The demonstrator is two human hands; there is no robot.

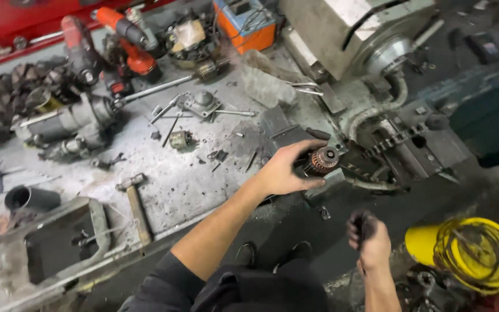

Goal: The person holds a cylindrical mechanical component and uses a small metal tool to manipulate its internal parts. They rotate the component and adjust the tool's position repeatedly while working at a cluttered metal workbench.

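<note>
My left hand reaches forward over the bench edge and grips a motor armature with a copper commutator, its end pointing right toward the grey lathe. My right hand hangs lower, over the floor, with its greasy fingers closed round a small dark object I cannot identify.
The dirty metal bench carries a hammer, a starter motor, orange power tools, an orange box and loose parts. A yellow bucket with wire stands on the floor at the right. My shoes show below.
</note>
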